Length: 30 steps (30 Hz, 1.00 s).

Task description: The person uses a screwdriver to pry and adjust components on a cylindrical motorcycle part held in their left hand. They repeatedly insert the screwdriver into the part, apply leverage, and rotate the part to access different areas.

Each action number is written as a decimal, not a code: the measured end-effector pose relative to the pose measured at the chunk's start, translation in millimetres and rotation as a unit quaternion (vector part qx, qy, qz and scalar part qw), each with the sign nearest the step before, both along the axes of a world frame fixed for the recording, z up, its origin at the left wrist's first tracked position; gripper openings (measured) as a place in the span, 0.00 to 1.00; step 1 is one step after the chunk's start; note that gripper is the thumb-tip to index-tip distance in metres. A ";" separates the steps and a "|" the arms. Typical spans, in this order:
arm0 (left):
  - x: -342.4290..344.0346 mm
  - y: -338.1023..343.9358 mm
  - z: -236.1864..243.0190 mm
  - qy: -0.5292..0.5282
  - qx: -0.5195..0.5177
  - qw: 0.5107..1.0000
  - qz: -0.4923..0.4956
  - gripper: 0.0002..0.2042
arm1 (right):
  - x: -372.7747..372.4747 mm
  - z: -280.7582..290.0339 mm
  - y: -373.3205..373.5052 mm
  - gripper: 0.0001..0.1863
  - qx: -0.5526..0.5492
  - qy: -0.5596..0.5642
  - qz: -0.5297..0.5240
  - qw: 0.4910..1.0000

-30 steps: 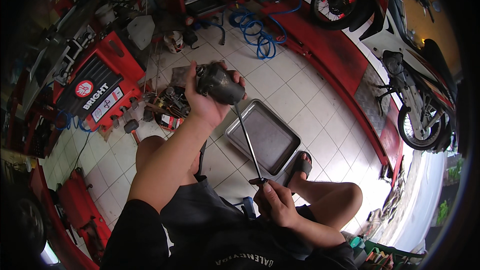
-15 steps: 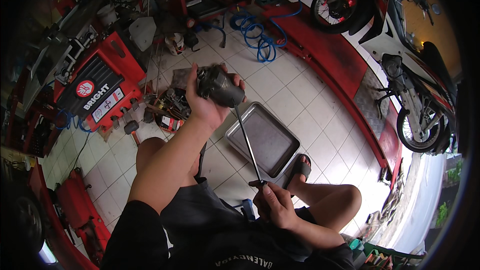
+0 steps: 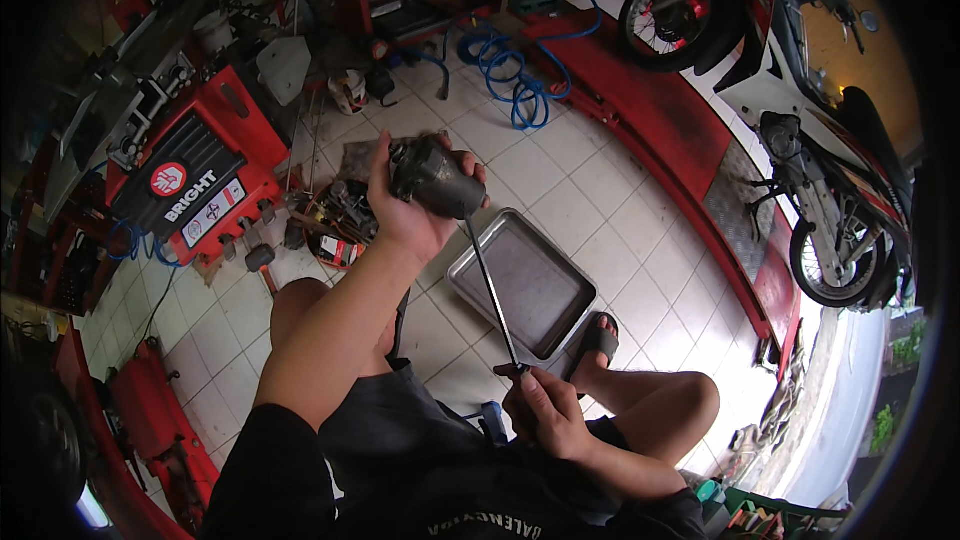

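My left hand point(image 3: 408, 222) holds up a dark, grimy, roughly cylindrical metal part point(image 3: 440, 180), its palm beneath and the fingers curled round the far side. Its exact kind does not show. My right hand point(image 3: 546, 414) is closed low in front of my body around the dark handle of a long T-handle driver point(image 3: 490, 290). The driver's thin shiny shaft slants up and left, and its far end meets the lower end of the part. Whether the tip sits in a recess is hidden. Below and right of the part, a rectangular metal tray point(image 3: 578, 313) lies on the floor.
A red machine point(image 3: 250, 155) and a pile of grimy parts point(image 3: 345, 208) stand at left. A mallet point(image 3: 261, 258) is near my knee. Blue hose point(image 3: 515, 75) coils on the tiles. At right are a red lift ramp point(image 3: 650, 125) and a motorcycle point(image 3: 780, 90).
Both hands keep their grip on the part and the driver. The part and shaft have shifted very slightly left in the picture, as has the tray; otherwise little differs.
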<state>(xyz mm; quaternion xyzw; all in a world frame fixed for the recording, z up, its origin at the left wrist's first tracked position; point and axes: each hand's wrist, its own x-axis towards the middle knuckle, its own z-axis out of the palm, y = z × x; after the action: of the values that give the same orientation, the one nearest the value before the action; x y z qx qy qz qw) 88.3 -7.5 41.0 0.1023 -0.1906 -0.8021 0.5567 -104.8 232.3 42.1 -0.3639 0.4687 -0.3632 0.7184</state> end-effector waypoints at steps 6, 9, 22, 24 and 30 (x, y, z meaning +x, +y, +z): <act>2.0 -0.6 2.1 0.008 0.004 1.000 0.006 0.32 | 1.7 2.6 0.2 0.24 0.009 0.016 -0.004 1.000; 3.1 -0.4 3.5 0.010 0.008 1.000 0.011 0.32 | 1.8 2.9 -0.3 0.24 0.004 0.010 -0.003 1.000; 3.1 2.0 0.7 0.004 0.005 1.000 0.002 0.33 | 3.0 1.5 1.2 0.23 0.005 0.015 -0.009 1.000; 3.4 2.1 0.9 -0.003 0.002 1.000 0.005 0.33 | 1.9 -0.8 1.5 0.23 0.011 0.008 -0.009 1.000; 0.8 2.6 -0.4 0.005 -0.013 1.000 -0.011 0.34 | 0.8 0.3 1.4 0.23 0.004 0.007 -0.007 1.000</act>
<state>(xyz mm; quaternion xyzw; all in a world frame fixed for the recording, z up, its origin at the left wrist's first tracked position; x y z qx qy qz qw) 89.1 -4.9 40.6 0.0888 -0.1996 -0.8058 0.5504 -103.9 233.7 42.4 -0.3602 0.4778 -0.3640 0.7138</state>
